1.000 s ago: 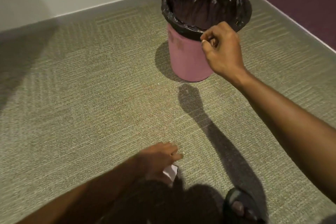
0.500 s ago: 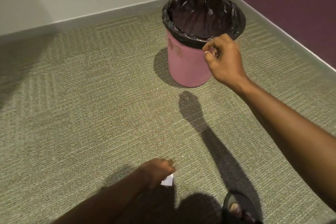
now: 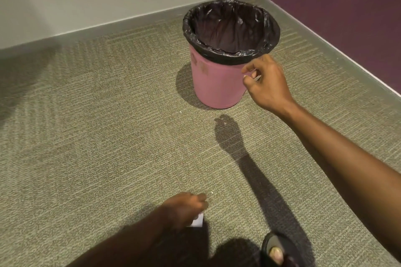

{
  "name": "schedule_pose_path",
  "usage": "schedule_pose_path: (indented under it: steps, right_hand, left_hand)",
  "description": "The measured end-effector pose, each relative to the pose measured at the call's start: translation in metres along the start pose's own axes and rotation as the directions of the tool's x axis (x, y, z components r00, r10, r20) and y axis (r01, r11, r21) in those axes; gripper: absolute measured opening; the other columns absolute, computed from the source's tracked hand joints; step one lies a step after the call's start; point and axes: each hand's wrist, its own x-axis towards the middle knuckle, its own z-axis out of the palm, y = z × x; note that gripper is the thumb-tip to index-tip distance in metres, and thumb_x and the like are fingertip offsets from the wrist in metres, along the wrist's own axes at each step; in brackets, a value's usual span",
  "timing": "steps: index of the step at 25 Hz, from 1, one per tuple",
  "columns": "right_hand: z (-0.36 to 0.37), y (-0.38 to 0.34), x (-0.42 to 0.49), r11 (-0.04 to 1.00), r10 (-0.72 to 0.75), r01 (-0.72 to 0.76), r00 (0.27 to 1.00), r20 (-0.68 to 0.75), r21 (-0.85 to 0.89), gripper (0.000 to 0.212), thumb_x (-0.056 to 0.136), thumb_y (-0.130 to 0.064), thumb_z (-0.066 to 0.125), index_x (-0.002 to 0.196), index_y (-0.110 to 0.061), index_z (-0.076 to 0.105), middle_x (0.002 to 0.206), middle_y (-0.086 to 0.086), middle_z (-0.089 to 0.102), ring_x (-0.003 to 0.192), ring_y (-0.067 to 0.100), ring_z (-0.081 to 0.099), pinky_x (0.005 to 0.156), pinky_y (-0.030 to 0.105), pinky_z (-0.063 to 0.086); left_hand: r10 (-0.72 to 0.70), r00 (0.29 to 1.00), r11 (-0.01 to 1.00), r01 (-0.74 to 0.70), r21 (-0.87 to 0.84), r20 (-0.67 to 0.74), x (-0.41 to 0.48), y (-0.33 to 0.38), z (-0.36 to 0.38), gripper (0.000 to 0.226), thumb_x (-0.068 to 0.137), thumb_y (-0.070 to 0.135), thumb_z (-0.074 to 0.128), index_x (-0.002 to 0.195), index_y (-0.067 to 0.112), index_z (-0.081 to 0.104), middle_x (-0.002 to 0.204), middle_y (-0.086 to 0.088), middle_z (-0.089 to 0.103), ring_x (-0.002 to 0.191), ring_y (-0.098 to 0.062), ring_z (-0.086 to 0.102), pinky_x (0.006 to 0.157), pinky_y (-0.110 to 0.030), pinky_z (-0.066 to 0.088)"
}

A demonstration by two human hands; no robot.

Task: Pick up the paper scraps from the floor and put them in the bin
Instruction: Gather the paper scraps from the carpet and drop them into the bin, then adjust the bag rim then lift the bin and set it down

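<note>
White paper scrap [image 3: 198, 221] is pinched under left hand [image 3: 184, 208], low over the floor [image 3: 108, 136]. The bin [image 3: 217, 86] lies fwd-right, well apart. Right hand [image 3: 268, 81] is nearer, just beside its rim, fingers curled; contents can't be told.

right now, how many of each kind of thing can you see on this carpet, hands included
pink bin: 1
white paper scrap: 1
hands: 2, the left hand holding the scrap, the right hand near the bin
sandal: 1
total: 5
tiny pale specks on the carpet not counted
</note>
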Motion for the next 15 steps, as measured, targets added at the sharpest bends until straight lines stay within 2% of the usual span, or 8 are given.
schedule_pose_path:
  steps: [2, 4, 6, 7, 9, 12, 14, 15]
  right_hand:
    - [-0.003, 0.001, 0.005, 1.000, 0.010, -0.010, 1.000, -0.015, 0.006, 0.016, 0.086, -0.007, 0.059, 0.097, -0.017, 0.066, 0.099, 0.000, 0.050, 0.085, 0.010, 0.051, 0.067, 0.008, 0.031]
    - [-0.006, 0.001, 0.009, 1.000, 0.005, -0.004, 0.999, -0.034, 0.015, 0.016, 0.086, -0.007, 0.059, 0.096, -0.017, 0.066, 0.098, -0.001, 0.049, 0.083, 0.009, 0.050, 0.066, 0.006, 0.030]
    - [-0.009, 0.001, 0.015, 1.000, 0.006, -0.004, 0.999, -0.050, 0.027, 0.015, 0.086, -0.008, 0.059, 0.096, -0.018, 0.065, 0.099, -0.002, 0.050, 0.082, 0.007, 0.050, 0.064, 0.004, 0.030]
    - [-0.010, 0.000, 0.018, 1.000, 0.004, -0.002, 0.998, -0.058, 0.025, 0.015, 0.087, -0.008, 0.059, 0.098, -0.017, 0.064, 0.101, -0.003, 0.051, 0.082, 0.007, 0.050, 0.065, 0.004, 0.031]
    - [-0.012, -0.003, 0.024, 1.000, -0.012, 0.013, 0.997, -0.075, 0.012, 0.016, 0.089, -0.009, 0.060, 0.104, -0.015, 0.063, 0.106, -0.003, 0.054, 0.088, 0.007, 0.052, 0.071, 0.008, 0.036]
    - [-0.015, -0.007, 0.038, 0.998, -0.058, 0.057, 0.995, -0.076, -0.010, 0.021, 0.090, -0.012, 0.060, 0.111, -0.014, 0.061, 0.115, 0.001, 0.058, 0.098, 0.011, 0.056, 0.085, 0.024, 0.049]
    - [-0.020, -0.008, 0.050, 0.996, -0.081, 0.078, 0.994, -0.076, -0.041, 0.022, 0.091, -0.013, 0.059, 0.112, -0.013, 0.061, 0.118, 0.003, 0.059, 0.100, 0.014, 0.057, 0.089, 0.031, 0.051]
    - [-0.021, -0.009, 0.056, 0.994, -0.093, 0.088, 0.993, -0.078, -0.065, 0.021, 0.090, -0.013, 0.059, 0.111, -0.012, 0.062, 0.116, 0.003, 0.059, 0.099, 0.014, 0.056, 0.088, 0.032, 0.051]
  left_hand:
    - [-0.131, 0.975, 0.978, 0.098, -0.182, -0.178, 0.006, 0.003, -0.044, 0.016, 0.095, 0.011, 0.051, 0.108, 0.020, 0.055, 0.110, -0.001, 0.058, 0.087, -0.016, 0.061, 0.065, -0.016, 0.042]
    - [-0.309, 0.847, 0.905, 0.123, -0.406, -0.432, 0.017, 0.000, -0.114, 0.010, 0.097, 0.018, 0.053, 0.102, 0.023, 0.059, 0.102, 0.003, 0.061, 0.087, -0.012, 0.061, 0.063, -0.014, 0.050]
    - [-0.371, 0.597, 0.882, -0.012, -0.471, -0.711, 0.028, -0.011, -0.192, 0.006, 0.092, 0.019, 0.059, 0.092, 0.021, 0.065, 0.090, 0.007, 0.061, 0.080, -0.007, 0.060, 0.063, -0.016, 0.053]
    - [-0.378, 0.462, 0.888, -0.064, -0.455, -0.802, 0.032, -0.017, -0.229, 0.006, 0.089, 0.018, 0.062, 0.088, 0.020, 0.067, 0.085, 0.009, 0.062, 0.075, -0.005, 0.059, 0.063, -0.017, 0.053]
    - [-0.397, 0.281, 0.895, -0.092, -0.436, -0.874, 0.038, -0.027, -0.291, 0.008, 0.086, 0.018, 0.063, 0.088, 0.016, 0.071, 0.082, 0.005, 0.067, 0.071, -0.009, 0.063, 0.064, -0.024, 0.056]
    - [-0.443, 0.170, 0.891, -0.022, -0.453, -0.880, 0.051, -0.044, -0.348, 0.008, 0.084, 0.015, 0.065, 0.087, 0.015, 0.073, 0.079, 0.005, 0.069, 0.071, -0.008, 0.063, 0.069, -0.028, 0.058]
    - [-0.456, 0.166, 0.890, 0.086, -0.448, -0.874, 0.063, -0.055, -0.369, 0.008, 0.086, 0.014, 0.066, 0.090, 0.017, 0.073, 0.081, 0.006, 0.067, 0.076, -0.007, 0.062, 0.074, -0.028, 0.059]
    - [-0.460, 0.195, 0.887, 0.132, -0.442, -0.866, 0.068, -0.061, -0.376, 0.009, 0.086, 0.015, 0.067, 0.092, 0.017, 0.072, 0.083, 0.005, 0.066, 0.080, -0.009, 0.063, 0.077, -0.030, 0.059]
